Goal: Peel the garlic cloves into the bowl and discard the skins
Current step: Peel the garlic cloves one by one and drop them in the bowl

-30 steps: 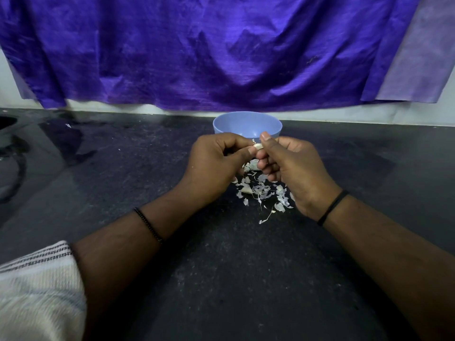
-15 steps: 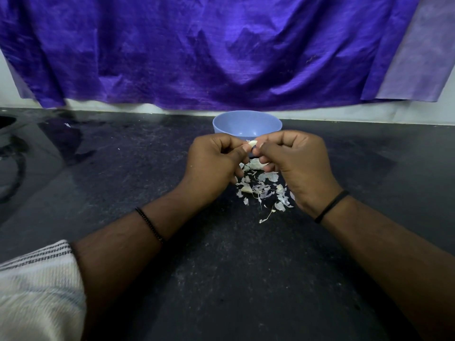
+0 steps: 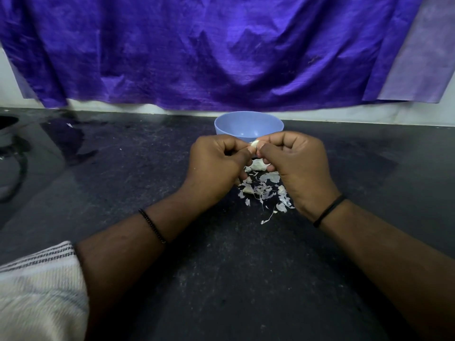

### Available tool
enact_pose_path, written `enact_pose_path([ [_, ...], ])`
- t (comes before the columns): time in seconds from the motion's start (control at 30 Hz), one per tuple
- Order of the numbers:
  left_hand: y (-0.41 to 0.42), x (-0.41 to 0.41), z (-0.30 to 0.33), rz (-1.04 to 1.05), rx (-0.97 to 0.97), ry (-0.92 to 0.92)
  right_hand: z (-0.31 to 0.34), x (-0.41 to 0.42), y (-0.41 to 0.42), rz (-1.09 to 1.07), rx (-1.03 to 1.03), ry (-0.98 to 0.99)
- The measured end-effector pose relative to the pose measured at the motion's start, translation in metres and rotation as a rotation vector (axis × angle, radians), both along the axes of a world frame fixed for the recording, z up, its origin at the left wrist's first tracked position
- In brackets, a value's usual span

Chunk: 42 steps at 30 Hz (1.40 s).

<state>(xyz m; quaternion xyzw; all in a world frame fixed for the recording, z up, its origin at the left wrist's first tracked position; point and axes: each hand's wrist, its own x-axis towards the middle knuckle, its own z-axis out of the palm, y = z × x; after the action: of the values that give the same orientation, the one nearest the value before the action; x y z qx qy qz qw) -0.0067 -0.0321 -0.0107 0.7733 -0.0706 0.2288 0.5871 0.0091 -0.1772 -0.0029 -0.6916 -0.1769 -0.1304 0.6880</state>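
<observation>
A small pale garlic clove is pinched between the fingertips of the left hand and the right hand, both grips curled tight upon it, just in front of the round light-blue plastic bowl. A scatter of thin white papery skins lies on the dark speckled stone tabletop beneath the hands, so some peeling is judged done. The skins remain undiscarded. No cloves can be made out in the visible part of the bowl.
</observation>
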Motion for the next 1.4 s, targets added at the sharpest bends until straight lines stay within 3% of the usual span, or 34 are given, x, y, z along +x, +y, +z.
enact_pose_path([
  [0.33,-0.0037,-0.0008,-0.0043,0.079,0.107,-0.062,-0.0059,0.0022,0.0044,-0.150,-0.136,-0.036],
  [0.67,-0.0049,0.0014,-0.0055,0.082,0.071,-0.036,-0.0079,0.0035,0.0074,-0.207,-0.194,-0.063],
  [1.1,-0.0015,0.0055,-0.0056,-0.115,-0.199,0.106,-0.0041,0.0044,-0.0002,-0.050,-0.079,0.040],
  [1.4,0.0007,0.0072,-0.0065,-0.066,-0.127,0.071,-0.0023,0.0010,-0.0001,-0.050,-0.133,0.013],
])
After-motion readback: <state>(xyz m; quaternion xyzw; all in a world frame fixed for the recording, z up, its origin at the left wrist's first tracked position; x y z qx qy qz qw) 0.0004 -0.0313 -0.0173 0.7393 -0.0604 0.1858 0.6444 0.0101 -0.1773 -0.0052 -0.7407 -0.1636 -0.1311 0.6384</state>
